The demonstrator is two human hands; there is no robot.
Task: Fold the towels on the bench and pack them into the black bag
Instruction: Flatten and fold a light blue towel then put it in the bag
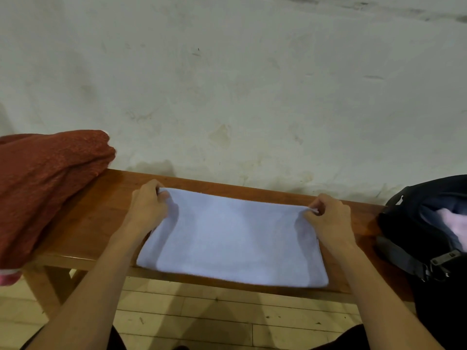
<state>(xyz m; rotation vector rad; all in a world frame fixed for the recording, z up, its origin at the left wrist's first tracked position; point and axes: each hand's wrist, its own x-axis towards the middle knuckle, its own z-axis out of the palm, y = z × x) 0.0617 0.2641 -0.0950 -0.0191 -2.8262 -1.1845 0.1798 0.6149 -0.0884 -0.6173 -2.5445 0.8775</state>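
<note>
Left hand (149,203) and right hand (328,215) each pinch a far corner of the white towel (232,238) lying on the bench (96,218), black bag (427,231) at right.

glossy varnished wood bench (101,210). soft matt pale blue terry towel (235,238) mid-bench; coarse nubby rust-red cloth (43,183) at the left end. matt black fabric bag (414,223) at the right end.

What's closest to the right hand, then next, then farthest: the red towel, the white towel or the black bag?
From the right hand:
1. White towel: pinched at its far right corner.
2. Black bag: just right, at the bench end.
3. Red towel: far left, draped over the other end.
</note>
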